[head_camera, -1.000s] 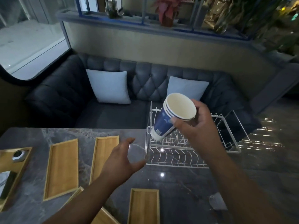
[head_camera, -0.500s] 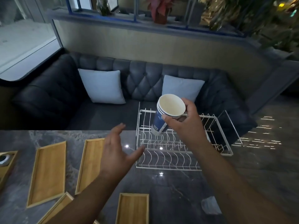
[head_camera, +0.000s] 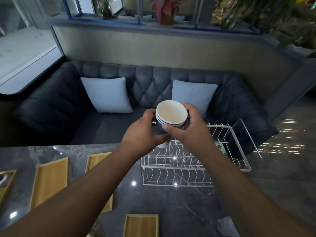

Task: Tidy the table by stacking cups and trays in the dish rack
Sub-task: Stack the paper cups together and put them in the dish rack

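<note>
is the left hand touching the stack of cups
Touching. The head view shows the left hand wrapped around the blue side of the stack of cups, opposite the right hand, with no gap.

Both bare forearms reached forward from the near edge and converged toward the middle of the view. The left hand (head_camera: 143,132) sat palm-inward, its fingers curled round the left side of what it gripped, thumb lying underneath toward the right. The right hand (head_camera: 189,129) closed in from the right (its thumb laid across the near face, pointing left), fingers wrapped over the far side. The two hands touched at the thumbs, wrists roughly level and slightly bent.
</note>
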